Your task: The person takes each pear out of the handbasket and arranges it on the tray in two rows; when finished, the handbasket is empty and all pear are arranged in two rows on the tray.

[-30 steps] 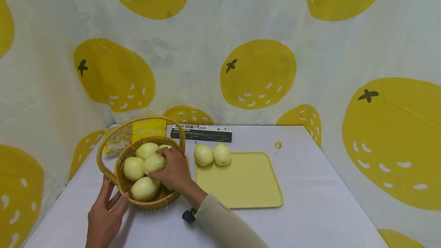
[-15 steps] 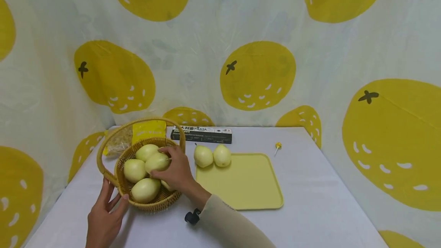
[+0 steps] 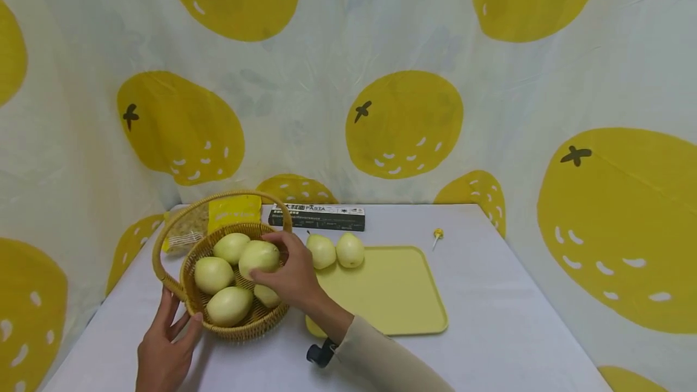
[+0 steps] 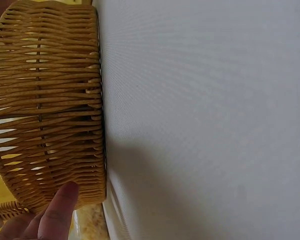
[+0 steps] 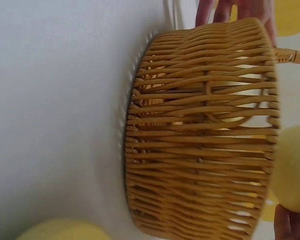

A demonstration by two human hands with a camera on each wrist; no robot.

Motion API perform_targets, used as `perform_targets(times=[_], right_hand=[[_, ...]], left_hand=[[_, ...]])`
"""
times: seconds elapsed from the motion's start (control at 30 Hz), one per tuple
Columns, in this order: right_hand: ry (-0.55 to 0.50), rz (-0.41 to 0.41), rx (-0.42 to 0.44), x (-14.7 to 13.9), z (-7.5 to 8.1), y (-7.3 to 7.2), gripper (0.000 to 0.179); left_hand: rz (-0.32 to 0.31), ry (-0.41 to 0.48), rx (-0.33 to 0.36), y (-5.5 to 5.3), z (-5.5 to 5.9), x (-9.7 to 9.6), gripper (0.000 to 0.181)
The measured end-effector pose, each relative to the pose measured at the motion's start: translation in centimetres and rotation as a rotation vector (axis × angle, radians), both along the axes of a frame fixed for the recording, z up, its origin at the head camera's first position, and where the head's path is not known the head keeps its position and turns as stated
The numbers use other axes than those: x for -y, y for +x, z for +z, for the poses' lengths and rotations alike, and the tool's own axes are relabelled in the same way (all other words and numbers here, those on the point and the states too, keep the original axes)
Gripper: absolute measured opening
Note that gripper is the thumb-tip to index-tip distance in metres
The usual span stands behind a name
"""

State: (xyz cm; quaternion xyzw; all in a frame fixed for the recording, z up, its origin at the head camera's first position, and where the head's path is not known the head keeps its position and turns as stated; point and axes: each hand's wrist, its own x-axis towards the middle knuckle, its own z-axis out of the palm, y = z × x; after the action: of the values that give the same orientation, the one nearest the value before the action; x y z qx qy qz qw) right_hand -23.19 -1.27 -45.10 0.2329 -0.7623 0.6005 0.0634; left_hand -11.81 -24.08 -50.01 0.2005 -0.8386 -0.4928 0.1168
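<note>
A round wicker basket (image 3: 245,333) with a tall handle holds several pale yellow-green pears, such as one pear (image 3: 230,307) near its front. My left hand (image 3: 166,349) grips the basket's left side by the handle's base, and in the left wrist view a finger (image 4: 60,212) lies along the weave. Between thumb and fingers, my right hand (image 3: 296,274) pinches another pear (image 3: 258,259), over the basket's right part. The right wrist view shows this pear (image 5: 296,167) at rim height, beyond the basket wall (image 5: 200,145).
Right of the basket lies a yellow tray (image 3: 381,295), with two pears (image 3: 350,250) at its far left corner. Behind stand a black pasta box (image 3: 318,219) and a yellow bag (image 3: 234,212) of food. A lollipop (image 3: 438,233) lies at the back right.
My right hand has lifted the pear from among the others and moved it right, uncovering a pear below. The left hand has stayed at the basket's side.
</note>
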Motion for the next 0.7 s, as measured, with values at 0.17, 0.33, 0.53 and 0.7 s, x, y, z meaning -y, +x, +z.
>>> perform_targets(times=[0.17,0.33,0.53,0.7], right_hand=[[-0.027,0.0,-0.008,-1.3,0.8,0.6,0.059],[-0.057,-0.02,-0.001,-2.8,1.5,1.0,0.059],[-0.086,-0.052,0.06,-4.4,2.1,1.6,0.058],[-0.095,-0.057,0.078,-5.7,2.2,1.8,0.057]], left_hand=[[0.0,-0.006,-0.001,0.1,0.0,0.1,0.092],[-0.013,-0.043,-0.027,0.0,-0.1,0.1,0.091],[-0.022,-0.037,-0.035,0.0,-0.1,0.1,0.091],[-0.015,-0.02,-0.023,0.1,0.1,0.0,0.091]])
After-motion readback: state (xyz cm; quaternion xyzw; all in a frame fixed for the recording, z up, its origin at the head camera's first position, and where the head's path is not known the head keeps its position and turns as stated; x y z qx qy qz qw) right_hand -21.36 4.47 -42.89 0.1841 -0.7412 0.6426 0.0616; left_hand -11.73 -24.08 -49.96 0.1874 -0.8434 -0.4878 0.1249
